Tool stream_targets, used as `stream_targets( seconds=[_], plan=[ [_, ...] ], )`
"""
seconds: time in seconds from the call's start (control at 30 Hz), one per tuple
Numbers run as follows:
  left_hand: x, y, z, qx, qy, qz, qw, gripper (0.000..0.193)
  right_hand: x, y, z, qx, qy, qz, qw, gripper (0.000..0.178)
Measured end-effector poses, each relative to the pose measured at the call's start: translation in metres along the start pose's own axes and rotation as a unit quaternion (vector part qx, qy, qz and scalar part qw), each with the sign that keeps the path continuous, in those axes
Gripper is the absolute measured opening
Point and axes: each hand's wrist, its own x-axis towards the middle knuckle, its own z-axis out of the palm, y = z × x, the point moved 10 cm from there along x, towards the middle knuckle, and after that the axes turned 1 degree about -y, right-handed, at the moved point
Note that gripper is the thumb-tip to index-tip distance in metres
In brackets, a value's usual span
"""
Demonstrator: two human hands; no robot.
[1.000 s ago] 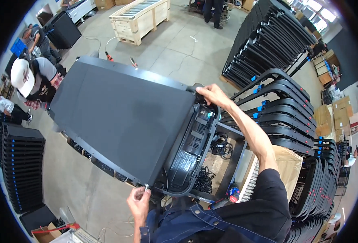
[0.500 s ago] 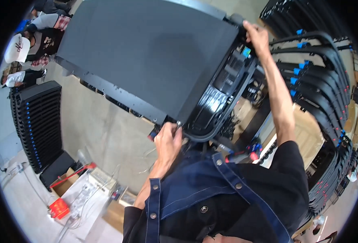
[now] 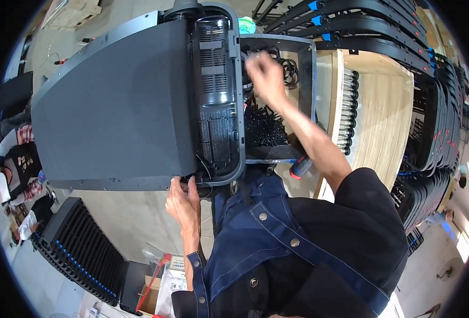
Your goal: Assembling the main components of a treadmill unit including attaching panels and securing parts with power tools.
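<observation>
A treadmill with a wide dark belt [image 3: 107, 106] lies flat before me, its open end compartment [image 3: 216, 100] on the right showing ribbed black plastic inside a curved metal frame. My left hand [image 3: 183, 206] is closed at the near corner of the treadmill, thumb and fingers on the edge beside the belt's end; the fingertips are partly hidden. To the right, my right hand [image 3: 268, 79] is over a grey bin [image 3: 314, 85], smeared by motion, so its fingers are unclear. Many small black bolt-like parts [image 3: 266, 127] and black loops [image 3: 289, 73] lie in the bin.
A red-and-black tool handle [image 3: 300, 167] is by the bin's near end. Right of it stands a wooden box [image 3: 380, 106] with a row of small cylindrical parts [image 3: 348, 111]. Black frames [image 3: 367, 24] are stacked beyond. More black panels [image 3: 80, 249] stand at left, near other people.
My view has turned, and the treadmill now lies more squarely to the left. My right hand has left the treadmill's far corner for the bin. My left hand remains at the near corner.
</observation>
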Motion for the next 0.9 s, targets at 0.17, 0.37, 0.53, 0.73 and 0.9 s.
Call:
stream_targets(
  seconds=[0.17,0.37,0.53,0.73,0.9],
  plan=[
    [0.005,0.009,-0.002,-0.021,-0.022,-0.005,1.000,0.024,-0.176,0.185,0.051,-0.343,-0.315,0.193,0.864,0.030],
    [0.009,0.017,-0.008,-0.046,-0.045,0.063,0.996,0.023,-0.225,0.253,0.042,-0.315,-0.119,0.375,0.864,0.034],
    [0.005,0.007,-0.006,-0.130,-0.110,0.069,0.983,0.024,-0.237,0.245,0.040,-0.279,-0.057,0.370,0.884,0.027],
    [0.001,-0.027,0.009,-0.265,-0.123,0.135,0.947,0.025,-0.233,0.195,-0.003,0.022,0.137,0.317,0.938,0.028],
    [-0.020,-0.014,0.018,-0.474,-0.302,0.137,0.815,0.026,-0.249,-0.053,0.005,0.284,-0.019,0.228,0.931,0.020]
  ],
)
